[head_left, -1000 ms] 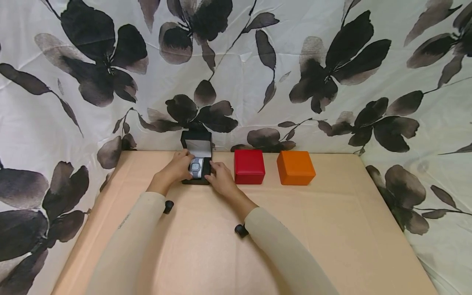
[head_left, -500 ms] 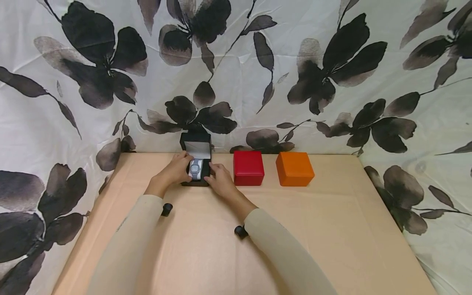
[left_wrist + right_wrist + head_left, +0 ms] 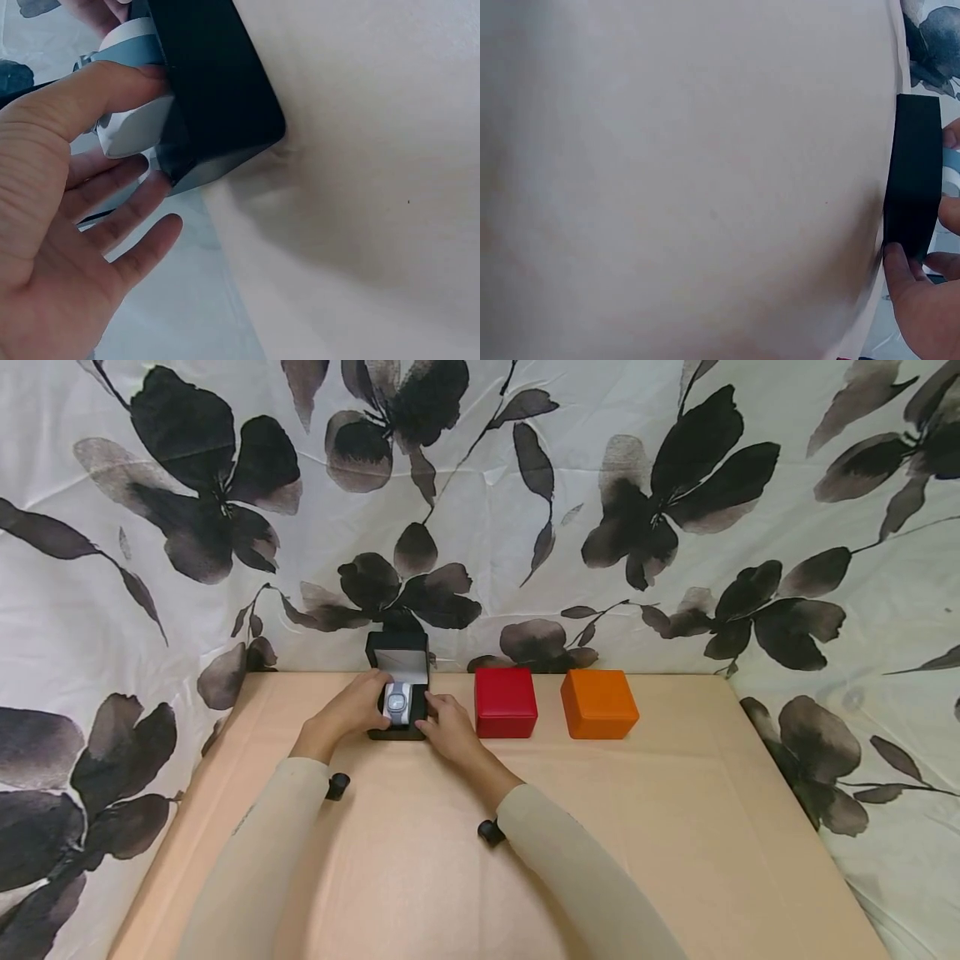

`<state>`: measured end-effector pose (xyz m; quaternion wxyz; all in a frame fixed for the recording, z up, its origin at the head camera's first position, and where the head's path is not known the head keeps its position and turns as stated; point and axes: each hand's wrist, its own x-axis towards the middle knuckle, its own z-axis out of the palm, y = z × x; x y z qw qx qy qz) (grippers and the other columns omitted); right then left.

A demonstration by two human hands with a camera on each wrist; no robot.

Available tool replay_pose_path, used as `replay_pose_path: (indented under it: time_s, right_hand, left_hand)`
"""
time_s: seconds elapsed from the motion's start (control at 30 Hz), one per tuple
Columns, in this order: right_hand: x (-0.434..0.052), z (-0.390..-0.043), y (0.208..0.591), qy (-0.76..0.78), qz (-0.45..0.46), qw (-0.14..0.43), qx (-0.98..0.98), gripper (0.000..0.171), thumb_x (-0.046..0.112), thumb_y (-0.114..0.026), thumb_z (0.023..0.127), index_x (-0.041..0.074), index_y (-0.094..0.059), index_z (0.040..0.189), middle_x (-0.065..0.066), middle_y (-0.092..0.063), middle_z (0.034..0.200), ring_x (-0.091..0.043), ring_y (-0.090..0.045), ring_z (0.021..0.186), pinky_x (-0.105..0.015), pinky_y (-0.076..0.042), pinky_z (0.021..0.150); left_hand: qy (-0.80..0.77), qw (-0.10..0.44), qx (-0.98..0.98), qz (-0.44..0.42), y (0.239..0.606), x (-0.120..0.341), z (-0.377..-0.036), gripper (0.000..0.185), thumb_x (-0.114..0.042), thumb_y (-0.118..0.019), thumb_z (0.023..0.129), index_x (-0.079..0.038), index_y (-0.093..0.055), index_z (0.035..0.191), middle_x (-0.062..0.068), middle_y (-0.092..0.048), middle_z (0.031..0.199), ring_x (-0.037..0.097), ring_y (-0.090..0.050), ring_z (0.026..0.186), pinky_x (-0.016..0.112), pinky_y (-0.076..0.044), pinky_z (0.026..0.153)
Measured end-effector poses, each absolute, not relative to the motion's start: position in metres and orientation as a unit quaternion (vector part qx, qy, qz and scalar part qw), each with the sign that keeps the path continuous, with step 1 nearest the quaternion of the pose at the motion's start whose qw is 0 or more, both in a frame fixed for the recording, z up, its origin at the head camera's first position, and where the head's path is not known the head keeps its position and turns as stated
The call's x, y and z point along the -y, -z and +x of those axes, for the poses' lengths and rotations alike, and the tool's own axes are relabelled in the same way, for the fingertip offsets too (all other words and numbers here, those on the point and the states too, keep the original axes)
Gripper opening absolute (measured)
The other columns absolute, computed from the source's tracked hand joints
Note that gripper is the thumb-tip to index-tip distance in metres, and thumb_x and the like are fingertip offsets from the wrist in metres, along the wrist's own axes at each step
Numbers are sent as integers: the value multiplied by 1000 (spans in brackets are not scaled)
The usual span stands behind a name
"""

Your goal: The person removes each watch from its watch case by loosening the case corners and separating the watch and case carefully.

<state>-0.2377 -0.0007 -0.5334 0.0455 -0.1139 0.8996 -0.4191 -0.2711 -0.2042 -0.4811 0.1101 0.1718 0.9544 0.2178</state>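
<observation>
A black watch box stands at the far edge of the table with its lid raised, showing a pale lining. Inside sits a blue-grey wristwatch wrapped round a white cushion. My left hand reaches over the box's left side and grips the watch, thumb at its near end and fingertips at its far end. In the left wrist view the thumb lies on the strap. My right hand holds the box at its right front corner. The right wrist view shows a finger against the box's dark front.
To the right of the watch box stand a red box and, beyond it, an orange box, both shut. A peach cloth covers the table. Behind hangs a white curtain with dark flowers.
</observation>
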Motion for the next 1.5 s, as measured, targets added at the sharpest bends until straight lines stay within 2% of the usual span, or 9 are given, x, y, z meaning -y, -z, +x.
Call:
replay_pose_path:
  time_s: [0.17,0.37,0.53,0.77,0.87,1.0,1.27,1.5]
  right_hand:
    - [2,-238,535,416,-115,43,-901,64,19,-74,96,3,-48,152,-17,-58,140,-31,-58,131,-40,-46,115]
    - [1,-238,531,399,-122,33,-908,67,19,-74,97,2,-44,154,-17,-55,147,-30,-57,134,-39,-44,118]
    - [-4,-236,513,429,-128,47,-893,71,15,-72,97,4,-37,158,-17,-49,153,-30,-55,137,-41,-47,115]
    - [-22,-231,484,477,-157,44,-863,77,4,-73,94,7,-34,160,-18,-44,158,-36,-55,139,-47,-49,111]
    - [-31,-228,472,481,-172,47,-859,80,4,-74,93,9,-33,161,-15,-43,160,-36,-54,139,-48,-48,111]
    - [-42,-222,457,470,-198,51,-859,81,6,-75,93,11,-33,161,-11,-41,162,-32,-54,141,-44,-48,112]
    - [-61,-214,438,458,-246,17,-854,90,13,-83,88,16,-32,162,-10,-40,162,-32,-53,141,-43,-47,113]
    - [-75,-204,426,450,-281,-21,-848,88,9,-84,86,13,-37,159,-10,-41,160,-29,-55,137,-40,-48,112]
  left_hand:
    - [-242,108,-949,168,472,203,-265,75,-6,-88,77,5,-50,141,24,-57,140,37,-58,125,51,-45,115]
    - [-255,97,-947,172,463,201,-260,72,-6,-86,77,2,-48,138,21,-62,131,33,-61,112,50,-52,106]
    - [-270,85,-943,175,454,198,-256,68,-5,-84,77,0,-49,134,18,-61,125,32,-59,108,48,-54,102]
    - [-283,67,-937,193,435,188,-246,69,-5,-85,76,1,-50,135,16,-60,124,35,-60,111,46,-55,101]
    - [-283,54,-936,200,428,183,-240,67,-5,-85,77,2,-49,134,16,-60,122,35,-61,109,45,-55,97]
    - [-293,33,-932,208,417,177,-230,68,-5,-83,78,2,-48,136,18,-57,128,34,-62,111,45,-56,96]
    - [-338,9,-906,254,400,164,-216,72,-1,-83,79,4,-46,141,19,-53,135,34,-65,113,44,-60,95]
    - [-379,-2,-883,275,395,151,-207,73,2,-83,78,5,-47,142,18,-53,133,31,-68,110,40,-61,95]
